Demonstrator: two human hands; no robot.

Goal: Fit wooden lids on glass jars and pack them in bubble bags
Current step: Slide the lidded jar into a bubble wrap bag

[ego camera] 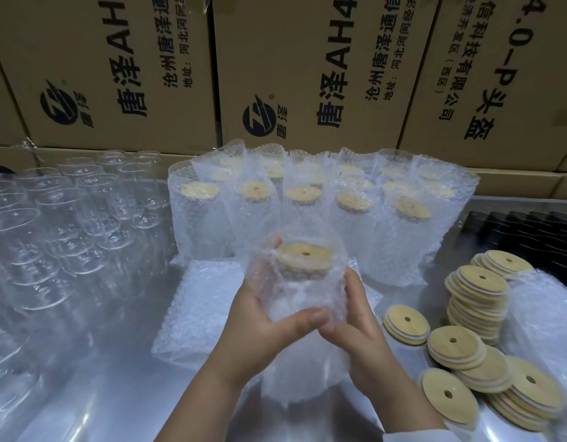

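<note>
Just in front of the packed jars (307, 215), above the steel table (100, 393): one jar (303, 282) inside a bubble bag (295, 378), gripped by both hands; left hand (263, 311) curled round its left side; right hand (355, 317) curled round the right, thumbs meeting in front; wooden lid (303, 255) seated on top; empty glass jars (68, 224) left of the packed jars; loose lids (476, 330) to their right; flat bubble bags (205, 301) just in front.
</note>
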